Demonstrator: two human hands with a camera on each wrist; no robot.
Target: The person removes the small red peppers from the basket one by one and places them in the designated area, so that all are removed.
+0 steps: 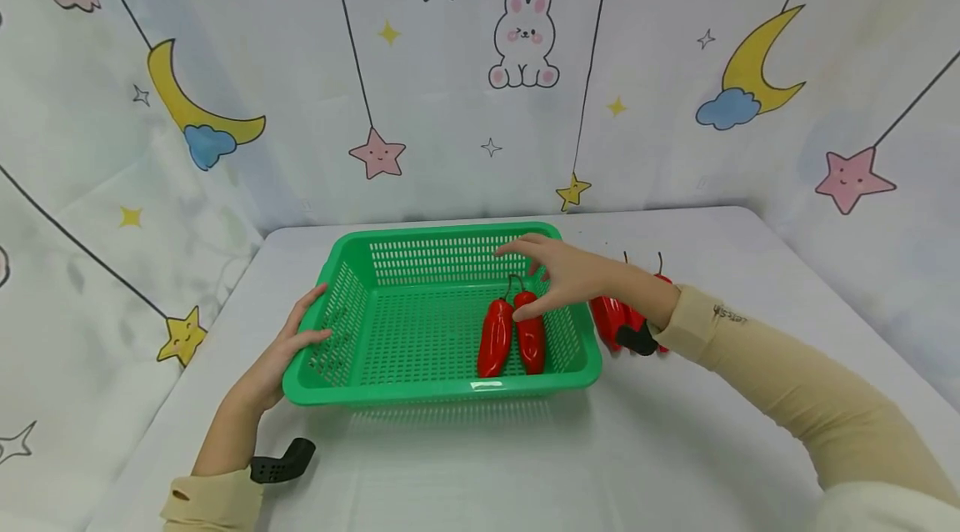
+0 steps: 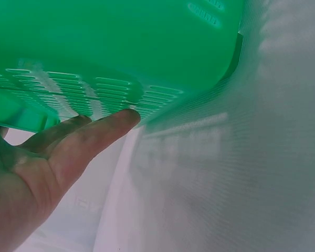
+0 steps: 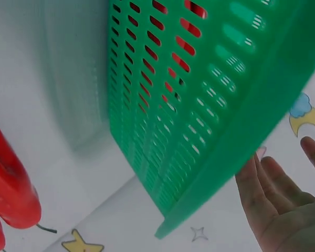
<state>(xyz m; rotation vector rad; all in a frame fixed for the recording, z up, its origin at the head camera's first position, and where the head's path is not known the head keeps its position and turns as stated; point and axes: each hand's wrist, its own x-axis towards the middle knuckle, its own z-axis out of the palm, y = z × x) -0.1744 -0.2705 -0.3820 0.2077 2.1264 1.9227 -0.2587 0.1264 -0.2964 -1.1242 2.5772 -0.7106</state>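
A green plastic basket (image 1: 420,390) with slotted walls sits on the table. Two red chili peppers (image 1: 495,338) lie side by side in its right part, stems toward the back. My left hand (image 1: 273,357) touches the basket's left side, its fingers stretched out against the slotted wall in the left wrist view. Over the right end of the basket my right hand (image 1: 558,273) hovers, fingers spread and holding nothing, just above the stems. To the right of the basket lie more red peppers (image 1: 609,319), partly hidden by my right forearm; the right wrist view shows them at its left edge.
The white table (image 1: 450,465) reaches back to a hanging cloth (image 1: 450,90) printed with stars, moons and a bunny. Each wrist carries a black strap-on device (image 1: 285,462) that sticks out over the table.
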